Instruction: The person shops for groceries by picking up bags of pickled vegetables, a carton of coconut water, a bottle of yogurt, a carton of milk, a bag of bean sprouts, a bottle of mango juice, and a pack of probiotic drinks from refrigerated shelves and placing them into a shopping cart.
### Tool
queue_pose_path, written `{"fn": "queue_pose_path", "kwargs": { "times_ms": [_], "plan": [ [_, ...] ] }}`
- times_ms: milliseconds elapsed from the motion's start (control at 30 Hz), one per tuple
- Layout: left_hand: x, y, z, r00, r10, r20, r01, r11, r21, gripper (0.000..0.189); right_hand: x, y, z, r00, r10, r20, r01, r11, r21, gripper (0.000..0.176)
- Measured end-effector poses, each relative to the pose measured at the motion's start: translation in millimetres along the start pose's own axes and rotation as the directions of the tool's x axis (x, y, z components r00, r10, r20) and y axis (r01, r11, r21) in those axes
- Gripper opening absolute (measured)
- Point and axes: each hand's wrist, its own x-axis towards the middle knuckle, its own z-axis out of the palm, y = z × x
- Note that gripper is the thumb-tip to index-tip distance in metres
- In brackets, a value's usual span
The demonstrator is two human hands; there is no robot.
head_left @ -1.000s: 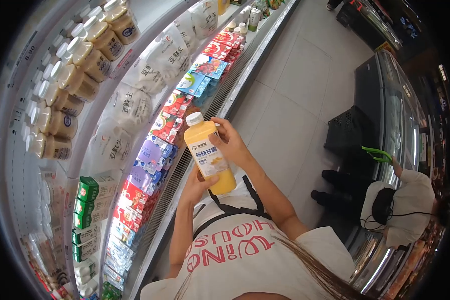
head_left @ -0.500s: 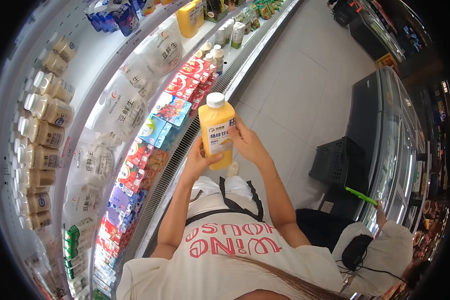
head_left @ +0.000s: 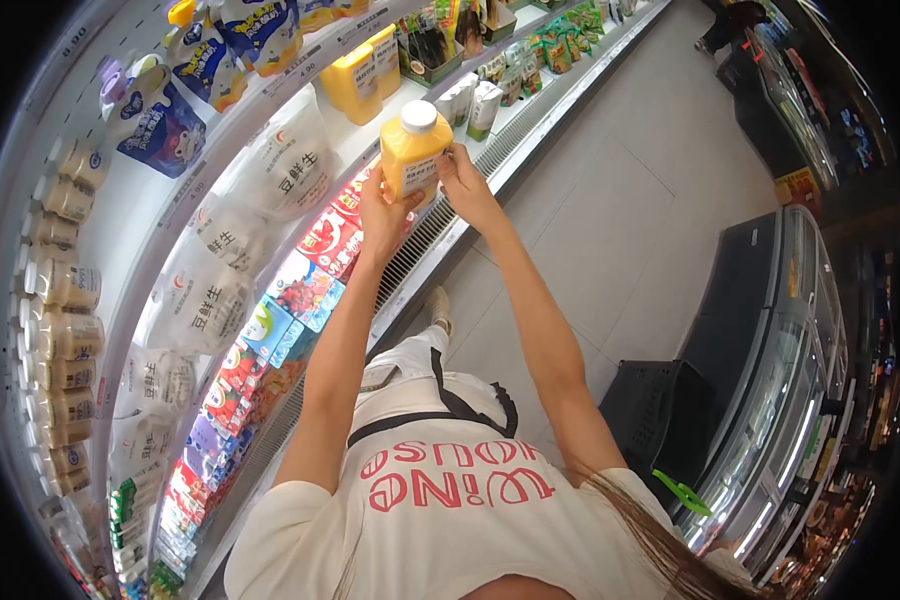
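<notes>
Between my two hands is an upright bottle of yellow drink (head_left: 410, 152) with a white cap and a printed label, held out at arm's length. My left hand (head_left: 385, 215) grips its lower left side, with the thumb across the front. At its right side, the fingers of my right hand (head_left: 468, 188) press on the bottle near the label. Just beyond the bottle, similar yellow bottles (head_left: 362, 80) stand on the refrigerated shelf (head_left: 367, 133). Red and white cartons (head_left: 332, 243) are in the row to the left of my left hand.
Bagged white packs (head_left: 205, 300), pouches (head_left: 160, 125) and capped jars (head_left: 65, 335) fill the shelves on the left. A black basket (head_left: 660, 415) with a green handle is at the right, beside a glass freezer case (head_left: 760, 400). Grey tiled floor (head_left: 580, 215) lies between.
Both my hands have moved the bottle forward and slightly left, toward the shelf. The view has shifted along the aisle. The person at the lower right is now mostly out of view.
</notes>
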Motion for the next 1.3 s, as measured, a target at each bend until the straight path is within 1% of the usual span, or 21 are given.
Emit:
{"fn": "queue_pose_path", "kwargs": {
  "times_ms": [67,100,167,267,300,333,367,400,467,500,600,633,667,733,767,867,967,1067,1167,1267,1300],
  "plan": [
    [53.8,-30.1,23.8,0.994,0.053,-0.095,-0.047,0.997,0.063,0.061,56.4,16.4,-6.2,0.999,-0.031,-0.003,0.032,0.997,0.073,0.041],
    [77.2,-42.9,34.1,0.987,0.077,-0.142,-0.064,0.993,0.095,0.06,82.3,20.8,-11.5,0.999,-0.015,0.032,0.009,0.983,0.181,0.038],
    [119.5,-58.0,48.2,0.984,0.008,-0.178,0.005,0.997,0.073,0.06,129.1,26.3,-20.3,0.994,0.009,0.106,-0.05,0.92,0.389,0.033],
    [172.6,-65.0,63.5,0.969,-0.003,-0.248,0.022,0.997,0.075,0.063,189.5,48.2,-21.1,0.995,0.069,0.068,-0.093,0.871,0.482,0.035],
    [186.5,-65.5,69.0,0.963,0.0,-0.268,0.023,0.996,0.081,0.067,209.9,68.4,-23.2,0.993,0.032,0.11,-0.081,0.877,0.474,0.037],
    [196.3,-66.4,73.3,0.959,0.0,-0.285,0.027,0.996,0.091,0.07,223.8,87.5,-23.3,0.991,0.039,0.127,-0.093,0.889,0.448,0.038],
    [204.4,-68.2,79.1,0.947,0.011,-0.322,0.046,0.984,0.171,0.072,238.7,103.5,-23.4,0.989,0.042,0.143,-0.099,0.901,0.422,0.039],
    [214.8,-71.9,83.9,0.933,0.053,-0.357,0.015,0.983,0.186,0.069,255.3,109.9,-24.5,0.987,0.039,0.157,-0.099,0.913,0.396,0.04],
    [229.0,-85.9,94.6,0.897,0.132,-0.422,-0.042,0.976,0.216,0.063,269.4,106.1,-24.4,0.996,-0.004,0.093,-0.025,0.951,0.31,0.037],
    [234.7,-86.8,97.1,0.9,0.147,-0.411,-0.041,0.966,0.255,0.062,279.0,108.5,-24.0,0.996,-0.014,0.087,-0.009,0.964,0.265,0.036],
    [238.8,-89.7,113.2,0.878,-0.046,-0.477,0.121,0.984,0.128,0.066,297.7,120.3,-23.4,0.992,-0.049,0.116,0.026,0.981,0.194,0.037],
    [242.6,-88.8,116.8,0.856,-0.033,-0.515,0.107,0.988,0.113,0.059,305.8,124.2,-24.3,0.991,-0.066,0.118,0.047,0.986,0.159,0.038],
    [245.9,-88.8,117.8,0.862,-0.079,-0.501,0.153,0.982,0.109,0.057,310.0,129.3,-25.9,0.99,-0.079,0.121,0.065,0.99,0.122,0.04],
    [248.9,-75.5,117.0,0.863,-0.176,-0.473,0.246,0.965,0.09,0.053,313.3,135.2,-31.3,0.984,-0.026,0.176,0.004,0.992,0.123,0.044],
    [251.0,-79.2,118.7,0.864,-0.153,-0.48,0.221,0.972,0.086,0.049,321.5,135.0,-33.6,0.979,-0.011,0.203,-0.015,0.992,0.125,0.047],
    [250.3,-88.1,126.1,0.836,-0.085,-0.542,0.188,0.972,0.137,0.046,333.8,155.2,-33.7,0.955,-0.073,0.287,-0.025,0.946,0.323,0.048],
    [249.5,-92.8,131.9,0.812,-0.019,-0.584,0.142,0.976,0.166,0.045,332.5,139.6,-42.5,0.941,-0.059,0.334,-0.084,0.913,0.399,0.05],
    [254.8,-87.7,133.8,0.758,0.024,-0.652,0.28,0.891,0.358,0.046,335.1,141.8,-48.9,0.907,-0.142,0.396,-0.034,0.914,0.405,0.052],
    [256.9,-99.1,129.3,0.792,0.072,-0.607,0.167,0.93,0.328,0.05,335.9,146.4,-49.5,0.903,-0.134,0.408,-0.092,0.868,0.488,0.054],
    [257.9,-102.3,129.8,0.8,0.035,-0.599,0.128,0.966,0.227,0.05,335.0,149.2,-47.1,0.899,-0.118,0.421,-0.118,0.863,0.492,0.055],
    [258.2,-100.9,130.7,0.811,-0.015,-0.585,0.181,0.957,0.227,0.051,333.3,150.2,-47.8,0.906,-0.12,0.405,-0.105,0.866,0.489,0.056]
  ]
}}
